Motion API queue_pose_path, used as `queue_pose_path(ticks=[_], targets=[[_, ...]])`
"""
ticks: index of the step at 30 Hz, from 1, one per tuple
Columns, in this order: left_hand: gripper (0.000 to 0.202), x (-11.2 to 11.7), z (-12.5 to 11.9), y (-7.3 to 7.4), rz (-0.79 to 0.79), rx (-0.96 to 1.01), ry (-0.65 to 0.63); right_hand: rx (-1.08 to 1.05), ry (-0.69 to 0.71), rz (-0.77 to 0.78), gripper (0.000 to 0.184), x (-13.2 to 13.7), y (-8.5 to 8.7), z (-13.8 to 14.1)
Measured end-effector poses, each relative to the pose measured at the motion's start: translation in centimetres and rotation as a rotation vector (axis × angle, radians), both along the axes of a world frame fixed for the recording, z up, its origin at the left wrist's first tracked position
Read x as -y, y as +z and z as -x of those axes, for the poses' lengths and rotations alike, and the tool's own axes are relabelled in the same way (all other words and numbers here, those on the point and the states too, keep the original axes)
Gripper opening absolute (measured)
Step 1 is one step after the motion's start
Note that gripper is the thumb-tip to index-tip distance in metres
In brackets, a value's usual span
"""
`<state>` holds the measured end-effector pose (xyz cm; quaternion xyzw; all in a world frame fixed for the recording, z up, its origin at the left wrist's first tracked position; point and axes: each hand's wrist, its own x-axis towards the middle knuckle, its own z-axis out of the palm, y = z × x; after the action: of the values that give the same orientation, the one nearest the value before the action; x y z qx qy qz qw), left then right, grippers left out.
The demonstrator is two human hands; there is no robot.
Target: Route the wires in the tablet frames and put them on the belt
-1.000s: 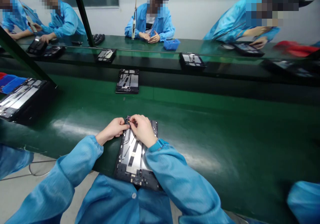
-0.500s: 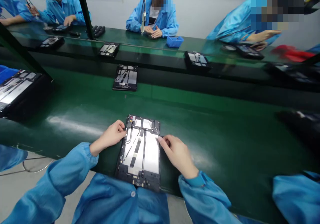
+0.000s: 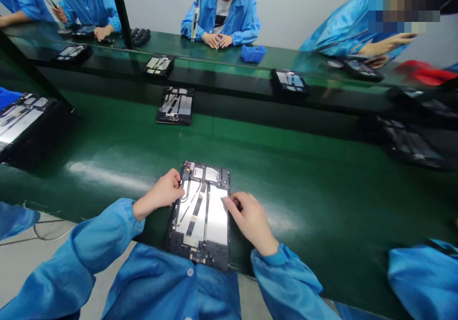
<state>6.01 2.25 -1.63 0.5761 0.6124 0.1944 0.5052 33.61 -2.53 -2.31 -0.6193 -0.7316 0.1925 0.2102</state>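
Note:
An opened tablet [image 3: 219, 215], its silver batteries, dark flex cables and circuit boards exposed, lies on the green bench by its front edge, close to my body. My left hand [image 3: 164, 190] is closed on the tablet's left edge near the top, thumb over the rim. At the right edge, my right hand [image 3: 253, 221] has its thumb on the silver surface and its curled fingers by the side. The undersides of the fingers are hidden.
Beyond it lies another opened tablet [image 3: 176, 106]. A stack of tablets [image 3: 25, 119] stands at left; a blurred dark tablet [image 3: 411, 141] is at right. Several more rest on the raised shelf [image 3: 214, 74], where a blue bin [image 3: 253, 54] stands. Co-workers in blue sit opposite.
The view has shifted slightly. My left thumb reaches a little further over the tablet's edge, and my right thumb lies slightly further in. At far right, a dark tablet has moved away from me.

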Motion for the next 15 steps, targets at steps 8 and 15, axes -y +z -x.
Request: queue_pose_path(ticks=[8, 15], targets=[[0.05, 2.3, 0.5, 1.7, -0.303, -0.037, -0.025, 0.039, -0.094, 0.17, 0.041, 0.6, 1.3, 3.1], [0.079, 0.6, 11.3, 4.5, -0.117, 0.145, 0.194, -0.272, 0.373, 0.212, 0.023, -2.2, 2.1, 8.6]])
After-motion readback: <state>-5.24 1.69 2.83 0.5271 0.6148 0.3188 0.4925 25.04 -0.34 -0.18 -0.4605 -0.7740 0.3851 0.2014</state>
